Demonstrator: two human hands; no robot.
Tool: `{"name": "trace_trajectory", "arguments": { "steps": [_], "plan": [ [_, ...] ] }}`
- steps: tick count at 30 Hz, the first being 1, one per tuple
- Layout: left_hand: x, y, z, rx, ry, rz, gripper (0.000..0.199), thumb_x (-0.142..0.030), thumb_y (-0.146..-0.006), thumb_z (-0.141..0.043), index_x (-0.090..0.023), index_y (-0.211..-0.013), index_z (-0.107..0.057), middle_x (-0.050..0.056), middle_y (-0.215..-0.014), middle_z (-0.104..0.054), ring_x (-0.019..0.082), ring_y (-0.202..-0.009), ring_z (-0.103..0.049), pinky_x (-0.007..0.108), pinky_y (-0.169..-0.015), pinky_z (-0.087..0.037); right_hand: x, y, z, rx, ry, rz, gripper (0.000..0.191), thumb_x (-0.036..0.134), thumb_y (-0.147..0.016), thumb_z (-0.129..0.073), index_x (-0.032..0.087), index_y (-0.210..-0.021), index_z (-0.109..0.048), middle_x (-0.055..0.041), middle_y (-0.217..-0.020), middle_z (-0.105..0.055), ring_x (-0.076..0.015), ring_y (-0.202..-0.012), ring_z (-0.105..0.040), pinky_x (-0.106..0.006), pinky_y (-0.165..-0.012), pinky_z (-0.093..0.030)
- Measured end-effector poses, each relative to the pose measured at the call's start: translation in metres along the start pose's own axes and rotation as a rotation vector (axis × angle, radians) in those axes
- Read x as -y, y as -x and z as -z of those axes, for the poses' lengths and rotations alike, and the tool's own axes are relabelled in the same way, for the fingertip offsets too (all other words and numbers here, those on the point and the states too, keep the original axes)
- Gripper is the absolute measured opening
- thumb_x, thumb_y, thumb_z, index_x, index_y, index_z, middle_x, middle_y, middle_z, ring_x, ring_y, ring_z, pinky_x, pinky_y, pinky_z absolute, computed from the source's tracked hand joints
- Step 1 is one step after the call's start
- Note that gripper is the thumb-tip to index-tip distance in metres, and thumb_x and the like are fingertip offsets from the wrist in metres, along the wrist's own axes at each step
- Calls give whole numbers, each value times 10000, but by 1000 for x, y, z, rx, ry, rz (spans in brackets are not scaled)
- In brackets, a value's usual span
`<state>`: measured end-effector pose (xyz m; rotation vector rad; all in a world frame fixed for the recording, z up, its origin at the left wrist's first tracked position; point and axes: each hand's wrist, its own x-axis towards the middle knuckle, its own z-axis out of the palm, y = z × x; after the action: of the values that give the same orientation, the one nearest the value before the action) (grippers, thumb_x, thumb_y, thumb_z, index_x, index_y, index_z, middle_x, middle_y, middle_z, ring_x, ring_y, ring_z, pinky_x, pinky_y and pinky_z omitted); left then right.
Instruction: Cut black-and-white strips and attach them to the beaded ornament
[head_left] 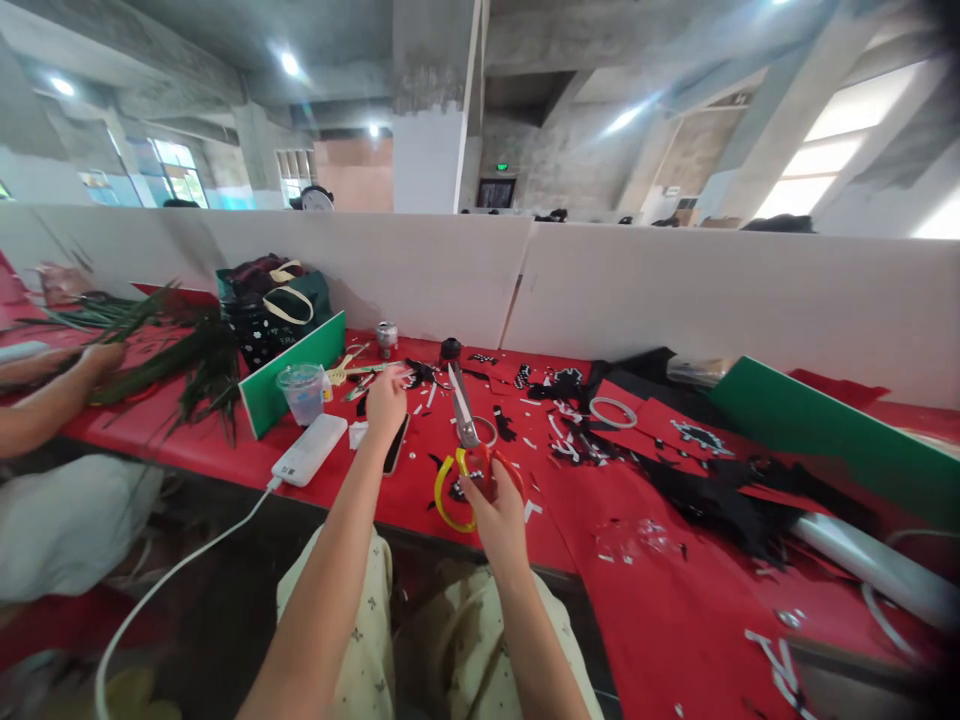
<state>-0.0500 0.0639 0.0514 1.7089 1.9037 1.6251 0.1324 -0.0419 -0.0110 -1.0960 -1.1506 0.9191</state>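
My right hand [501, 515] is closed round the red part of the handles of a pair of scissors [463, 415]. Their blades point up and away from me, and a yellow handle loop [442, 495] hangs to the left. Stretched forward, my left hand [386, 402] is over the table beside a dark phone [395, 447] and partly covers it. Its fingers look loosely extended near small tools and black scraps [420, 374]; I see nothing held in them. A white ring [487, 432] lies behind the scissors.
A plastic cup [303, 392] and a cabled white power bank [310, 450] stand left, near a green divider [292, 375]. A can [387, 340] is behind. Black fabric [697, 495] and a white ring [613, 412] lie right. Another person's hand [101, 362] is at far left.
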Motion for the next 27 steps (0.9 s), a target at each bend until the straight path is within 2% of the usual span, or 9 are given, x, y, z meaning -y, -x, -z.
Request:
{"name": "trace_trajectory", "arguments": {
  "steps": [3, 4, 5, 7, 9, 12, 18, 21, 27],
  "plan": [
    [14, -1, 40, -490, -133, -2, 503, -36, -723, -495, -129, -1213, -428, 169, -1249, -476, 272, -1222, -438, 425, -1029, -343, 2, 0, 2, 4, 38, 11, 482, 449, -687, -649, 136, -1049, -594, -87, -920, -670, -215, -796, -614, -338, -733, -503],
    [21, -1, 53, -589, -179, 38, 555, -64, -714, -539, -120, -1245, -388, 189, -1295, -428, 296, -1266, -379, 455, -1055, -300, 2, 0, 2, 6, 51, 9, 486, 451, -688, -648, 132, -1050, -596, -88, -909, -671, -213, -779, -613, -336, -723, -502],
    [30, 0, 65, -633, -218, 90, 602, -105, -709, -583, -117, -1267, -356, 203, -1316, -400, 319, -1278, -351, 482, -1056, -288, 2, 0, 3, 3, 64, 5, 495, 454, -686, -649, 127, -1055, -597, -91, -904, -672, -212, -768, -612, -336, -716, -501],
    [49, 1, 84, -617, -279, 214, 681, -215, -701, -654, -122, -1287, -320, 219, -1304, -401, 358, -1240, -383, 527, -1012, -317, 2, 0, 4, -6, 89, -4, 521, 462, -684, -651, 123, -1075, -593, -95, -913, -675, -218, -778, -616, -341, -723, -503],
    [69, 1, 96, -498, -326, 276, 713, -306, -690, -686, -134, -1278, -320, 210, -1241, -457, 374, -1187, -436, 543, -965, -352, 0, -1, 4, -18, 100, 2, 540, 472, -674, -659, 130, -1088, -593, -105, -965, -676, -234, -841, -622, -357, -765, -503],
    [95, -3, 105, -319, -344, 241, 711, -355, -665, -711, -162, -1242, -342, 182, -1184, -500, 364, -1135, -488, 515, -923, -393, -4, -1, 4, 1, 90, 15, 545, 485, -675, -660, 141, -1093, -595, -122, -1044, -665, -256, -930, -620, -386, -828, -496],
    [133, -21, 112, -186, -115, 174, 755, -388, -568, -778, -231, -1148, -321, 63, -1002, -551, 265, -933, -593, 401, -791, -477, -6, -1, 4, -22, 118, 34, 584, 519, -674, -652, 129, -1104, -592, -136, -1036, -673, -259, -919, -630, -389, -822, -507],
    [142, -28, 112, -180, -85, 130, 736, -395, -532, -796, -241, -1080, -329, 31, -944, -543, 238, -874, -602, 377, -762, -486, -7, 0, 4, -47, 133, 25, 594, 499, -674, -656, 123, -1127, -584, -143, -1061, -667, -263, -936, -626, -387, -824, -508],
    [154, -34, 105, -296, -70, 64, 642, -402, -547, -786, -237, -971, -333, 5, -877, -529, 231, -843, -606, 419, -786, -483, -13, -1, 4, -37, 121, 37, 577, 498, -683, -662, 131, -1123, -589, -132, -1037, -671, -251, -904, -633, -387, -812, -516]
  ]
}}
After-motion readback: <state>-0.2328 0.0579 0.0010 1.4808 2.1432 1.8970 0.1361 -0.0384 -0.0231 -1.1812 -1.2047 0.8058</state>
